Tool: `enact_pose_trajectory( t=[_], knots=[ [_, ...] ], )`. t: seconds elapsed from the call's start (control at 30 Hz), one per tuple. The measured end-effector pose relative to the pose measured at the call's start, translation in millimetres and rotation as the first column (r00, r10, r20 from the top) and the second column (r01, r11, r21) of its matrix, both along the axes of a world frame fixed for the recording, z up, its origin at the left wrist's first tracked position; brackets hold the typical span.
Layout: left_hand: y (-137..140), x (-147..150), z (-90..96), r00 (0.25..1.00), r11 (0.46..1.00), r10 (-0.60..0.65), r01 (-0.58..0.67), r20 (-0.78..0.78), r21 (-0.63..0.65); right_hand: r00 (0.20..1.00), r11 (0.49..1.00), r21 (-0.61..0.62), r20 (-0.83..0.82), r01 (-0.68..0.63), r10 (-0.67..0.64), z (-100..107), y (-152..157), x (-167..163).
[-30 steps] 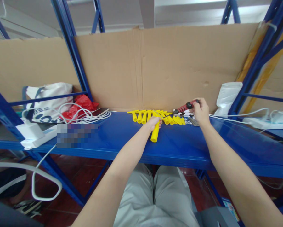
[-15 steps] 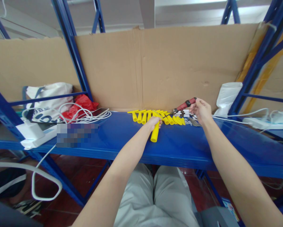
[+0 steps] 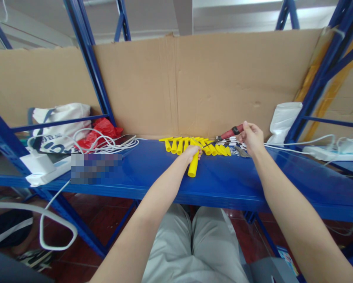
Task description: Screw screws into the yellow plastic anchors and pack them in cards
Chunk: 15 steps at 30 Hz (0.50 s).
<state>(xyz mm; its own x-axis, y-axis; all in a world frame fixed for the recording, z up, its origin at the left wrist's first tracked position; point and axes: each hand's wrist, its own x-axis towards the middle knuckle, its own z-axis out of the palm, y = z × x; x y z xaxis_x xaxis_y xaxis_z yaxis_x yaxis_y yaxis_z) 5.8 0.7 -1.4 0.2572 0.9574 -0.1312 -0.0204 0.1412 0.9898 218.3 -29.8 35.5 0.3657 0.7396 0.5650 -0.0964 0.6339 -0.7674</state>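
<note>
My left hand (image 3: 194, 151) is wrapped around a yellow plastic tool handle (image 3: 193, 169), its round open end pointing toward me. In the fingertips of my right hand (image 3: 253, 137) is the rear end of a screwdriver (image 3: 229, 134) with a red and black grip. The screwdriver's shaft slants down left to the part of the handle beside my left fingers; whether its tip touches a screw is too small to tell. Behind my left hand stretches a row of similar yellow handles (image 3: 174, 146), with smaller yellow pieces (image 3: 223, 150) at its right.
Black-and-white striped items (image 3: 227, 140) and flat grey metal pieces (image 3: 241, 152) lie near my right hand. On the left are coiled white cables (image 3: 105, 144), a red bag (image 3: 101, 131) and a power strip (image 3: 51, 175). A cardboard panel (image 3: 217, 78) backs the blue shelf (image 3: 152, 173).
The screwdriver's grip has dipped and shifted slightly, and my right fingers have moved a little at its end. My left hand and the yellow handle have stayed in place.
</note>
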Motion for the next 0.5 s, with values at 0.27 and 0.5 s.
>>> enact_pose_trajectory(
  t=[0.27, 0.5],
  knots=[
    [0.8, 0.3, 0.0, 1.000, 1.000, 0.004, -0.004, -0.013, -0.002, 0.999, 0.999, -0.026, -0.011, -0.041, 0.040, 1.4, -0.8, 2.0],
    [-0.1, 0.0, -0.1, 1.000, 1.000, -0.001, 0.001, -0.003, -0.001, 0.999, 1.000, -0.016, -0.043, 0.019, -0.020, 0.8, 0.4, 0.1]
  ],
)
